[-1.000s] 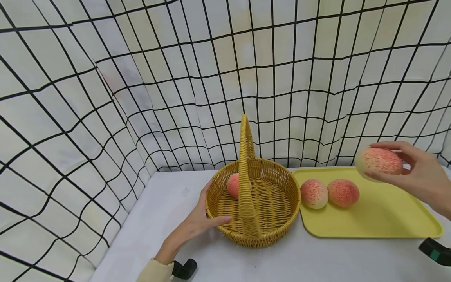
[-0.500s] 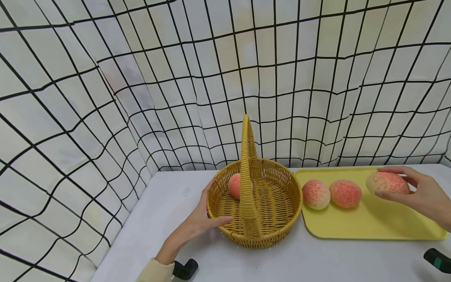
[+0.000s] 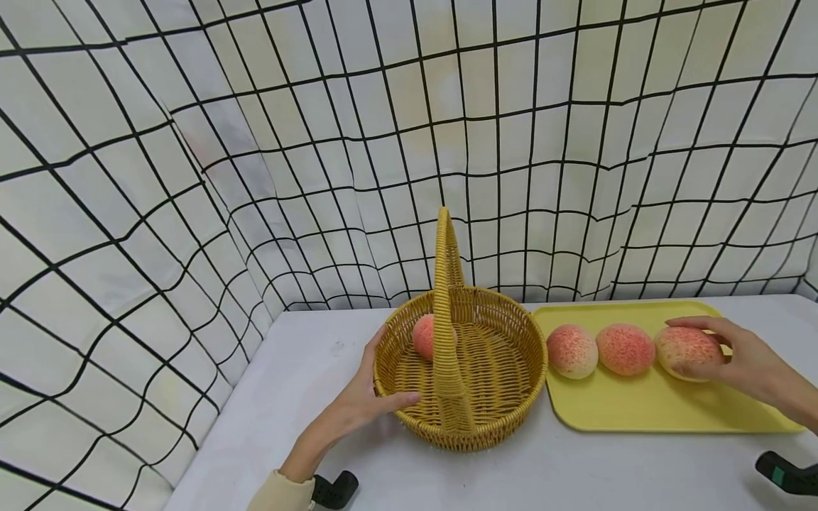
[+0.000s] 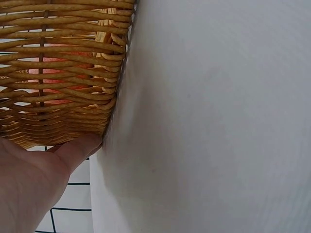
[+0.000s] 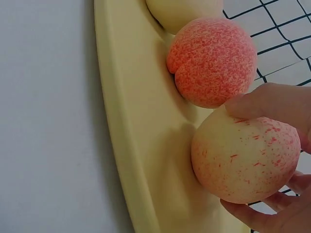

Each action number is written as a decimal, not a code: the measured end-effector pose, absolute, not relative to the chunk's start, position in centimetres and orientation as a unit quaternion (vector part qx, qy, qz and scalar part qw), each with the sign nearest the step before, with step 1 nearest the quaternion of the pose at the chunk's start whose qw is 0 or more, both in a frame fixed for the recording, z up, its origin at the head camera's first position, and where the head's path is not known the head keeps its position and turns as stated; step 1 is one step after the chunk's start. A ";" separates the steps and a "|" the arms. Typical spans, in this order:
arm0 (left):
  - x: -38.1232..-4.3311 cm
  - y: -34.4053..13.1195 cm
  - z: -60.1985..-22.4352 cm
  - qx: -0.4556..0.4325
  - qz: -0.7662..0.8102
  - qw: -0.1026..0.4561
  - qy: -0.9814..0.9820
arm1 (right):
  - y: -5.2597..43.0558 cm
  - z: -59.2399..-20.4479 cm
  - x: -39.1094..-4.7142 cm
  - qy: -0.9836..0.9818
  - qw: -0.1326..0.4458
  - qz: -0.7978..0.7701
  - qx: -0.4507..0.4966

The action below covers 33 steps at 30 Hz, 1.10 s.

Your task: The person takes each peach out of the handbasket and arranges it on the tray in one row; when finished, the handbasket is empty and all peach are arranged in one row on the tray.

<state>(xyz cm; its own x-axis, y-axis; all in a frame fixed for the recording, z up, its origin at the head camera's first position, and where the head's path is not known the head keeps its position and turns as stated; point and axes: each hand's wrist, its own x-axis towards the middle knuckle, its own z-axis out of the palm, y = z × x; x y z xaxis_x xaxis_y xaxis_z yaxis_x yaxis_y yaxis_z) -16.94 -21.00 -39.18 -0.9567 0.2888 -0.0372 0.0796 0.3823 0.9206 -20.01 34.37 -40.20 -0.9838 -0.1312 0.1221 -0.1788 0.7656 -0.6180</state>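
Note:
My left hand (image 3: 364,390) holds the left side of a round wicker basket (image 3: 492,419) with a tall hoop handle. Its thumb lies over the rim, and the fingers press the woven wall (image 4: 63,97) outside. One peach (image 3: 424,336) lies in the basket, partly hidden behind the handle. My right hand (image 3: 741,355) grips a pale, pink-speckled peach (image 3: 686,348) between thumb and fingers, low over the yellow tray (image 3: 639,415). Beside it on the tray sits a redder peach (image 5: 214,63), followed by a pale-and-pink peach (image 3: 571,352) near the basket.
Basket and tray stand side by side on a white table (image 3: 511,475). White cloth walls (image 3: 486,142) with a black grid rise behind the table and on the left. A black wrist device (image 3: 335,490) is strapped near the left sleeve.
My right hand has lowered its peach from above the tray's back and brought it in beside the other two. The left hand and basket have stayed in place.

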 end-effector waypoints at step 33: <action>-16.9 -21.0 -39.2 0.108 0.544 0.095 0.827 | 33.8 -39.8 -20.6 -0.948 0.052 0.301 0.088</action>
